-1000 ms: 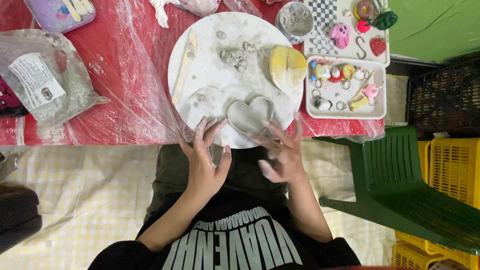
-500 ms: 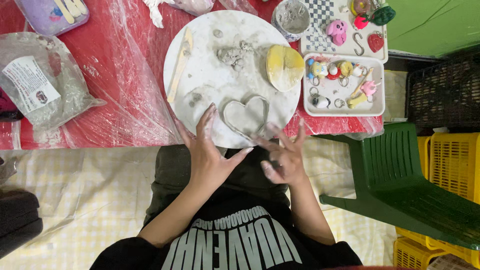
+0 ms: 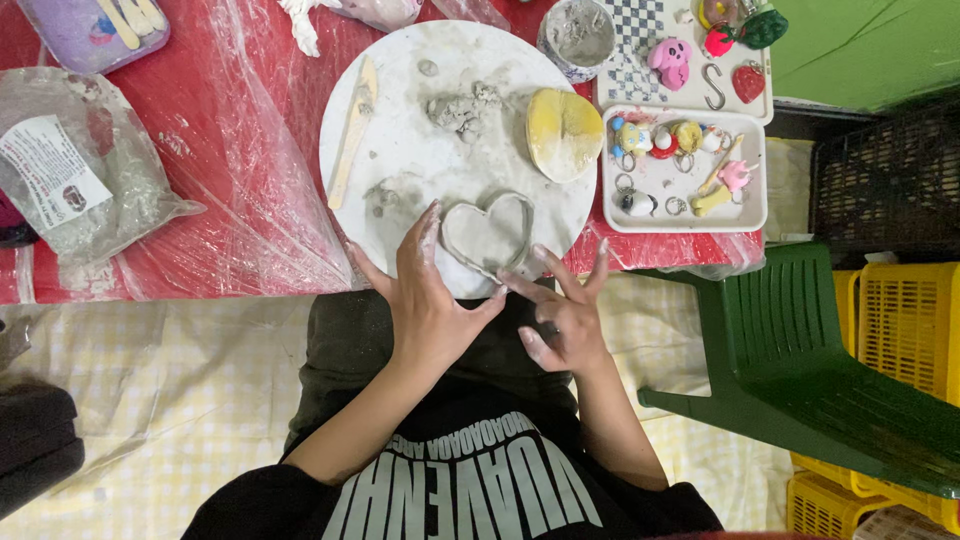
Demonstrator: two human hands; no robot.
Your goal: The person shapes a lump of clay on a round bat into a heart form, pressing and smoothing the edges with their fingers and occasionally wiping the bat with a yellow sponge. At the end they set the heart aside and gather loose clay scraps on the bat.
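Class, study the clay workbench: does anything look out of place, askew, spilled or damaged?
Nothing is damaged. Loose clay crumbs lie scattered on the round white board, and the plastic sheet over the red table is crumpled. The left hand and right hand touch the heart-shaped clay dish, which sits at the board's near edge.

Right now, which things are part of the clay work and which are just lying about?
In use: left hand, right hand, grey clay heart, round white board, clay lumps.
Lying about: yellow sponge, wooden stick, tray of small charms, plastic bag, green chair.
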